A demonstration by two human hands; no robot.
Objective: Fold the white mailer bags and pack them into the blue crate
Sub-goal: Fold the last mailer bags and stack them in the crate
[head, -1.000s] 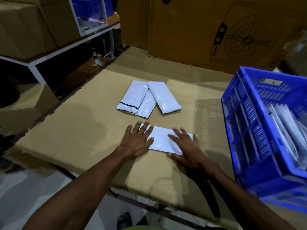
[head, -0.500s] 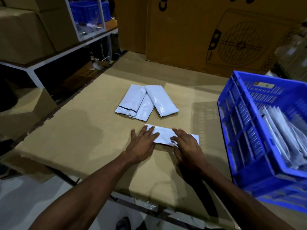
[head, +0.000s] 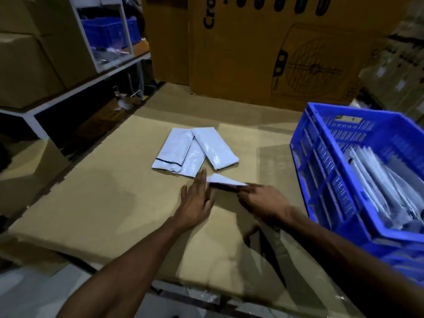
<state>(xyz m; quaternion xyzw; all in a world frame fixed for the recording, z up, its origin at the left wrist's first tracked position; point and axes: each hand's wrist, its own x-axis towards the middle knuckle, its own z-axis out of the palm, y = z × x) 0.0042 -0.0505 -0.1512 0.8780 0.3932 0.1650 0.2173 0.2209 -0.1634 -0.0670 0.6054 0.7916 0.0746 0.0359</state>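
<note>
Right hand [head: 263,200] pinches folded mailer [head: 226,180] lying left-right, blue crate [head: 321,157] just right; left hand [head: 195,200], fingers straight, steadies its left end.

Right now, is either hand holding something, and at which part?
The right hand grips the folded white mailer bag at its right end, lifting it. The left hand touches its left end with straight fingers.

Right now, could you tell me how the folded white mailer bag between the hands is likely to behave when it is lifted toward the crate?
The folded mailer bag is thin film, so it will probably feel very light and sag where unsupported. Its surface looks glossy, like the bags on the cardboard, so it may slip. The fold could spring open unless the right hand keeps it pinched.
</note>
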